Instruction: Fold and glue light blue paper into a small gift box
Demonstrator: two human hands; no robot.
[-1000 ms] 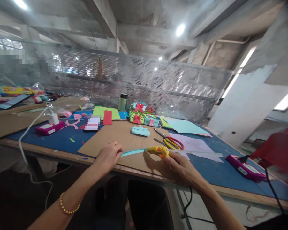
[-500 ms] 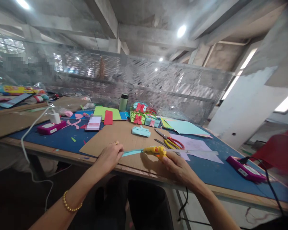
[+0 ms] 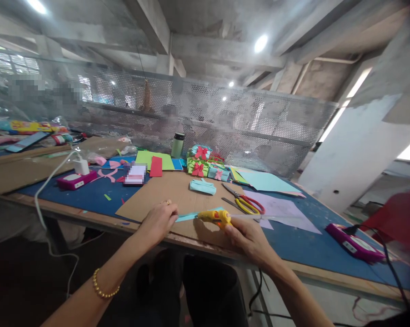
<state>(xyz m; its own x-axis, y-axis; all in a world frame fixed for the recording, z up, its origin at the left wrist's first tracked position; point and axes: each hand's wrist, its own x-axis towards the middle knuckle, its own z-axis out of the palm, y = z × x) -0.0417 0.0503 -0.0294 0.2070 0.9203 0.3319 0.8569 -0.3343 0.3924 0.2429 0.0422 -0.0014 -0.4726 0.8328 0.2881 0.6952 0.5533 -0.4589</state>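
My left hand (image 3: 160, 221) is closed at the left end of a narrow light-blue paper strip (image 3: 187, 217), keeping it down on the cardboard. A yellow hot glue gun (image 3: 212, 217) is gripped in my right hand (image 3: 251, 236). Its nozzle points left, at or just above the strip, and a clear glue stick (image 3: 259, 216) juts out behind. I cannot tell whether the nozzle touches the paper. Beyond the strip lies a folded light-blue paper piece (image 3: 202, 186). Red-and-yellow-handled scissors (image 3: 247, 203) rest behind the glue gun.
Brown cardboard (image 3: 177, 188) covers part of the blue tabletop (image 3: 293, 243). Paper gift shapes with bows (image 3: 198, 169) stand at the back beside a green bottle (image 3: 177, 146). Purple power strips (image 3: 355, 244) lie at either side. Lilac paper (image 3: 292, 213) is at the right.
The glue gun and my right hand have shifted left along the paper strip, uncovering more of its right part. My left hand stays at the strip's left end. The view has shifted slightly.
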